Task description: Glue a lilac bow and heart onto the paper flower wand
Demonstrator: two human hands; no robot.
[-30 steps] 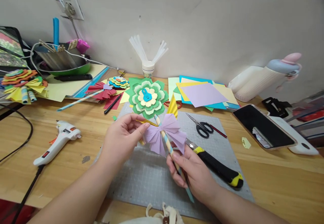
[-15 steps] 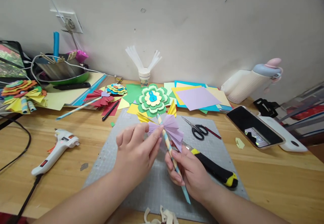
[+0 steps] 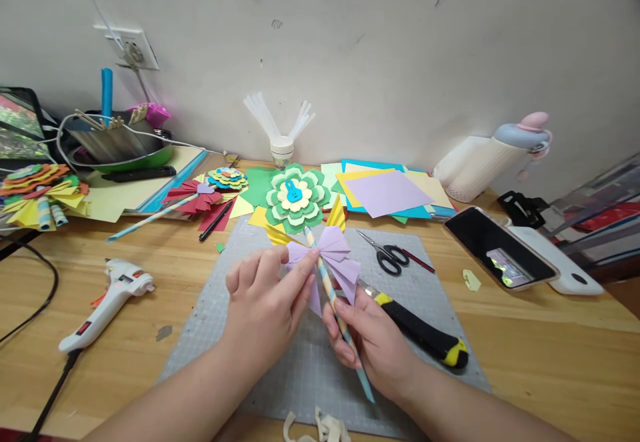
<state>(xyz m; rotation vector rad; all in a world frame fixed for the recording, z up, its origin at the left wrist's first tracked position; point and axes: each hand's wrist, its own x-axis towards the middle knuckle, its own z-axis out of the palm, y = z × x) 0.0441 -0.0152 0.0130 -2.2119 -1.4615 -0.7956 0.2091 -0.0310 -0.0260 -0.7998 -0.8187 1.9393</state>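
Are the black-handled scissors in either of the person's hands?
No, the scissors lie on the grey mat, while the right hand holds the striped stick.

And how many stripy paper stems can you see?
4: the held stem in the right hand, a second stem joined to the red paper bow, and two stems side by side at far left. Others may be hidden.
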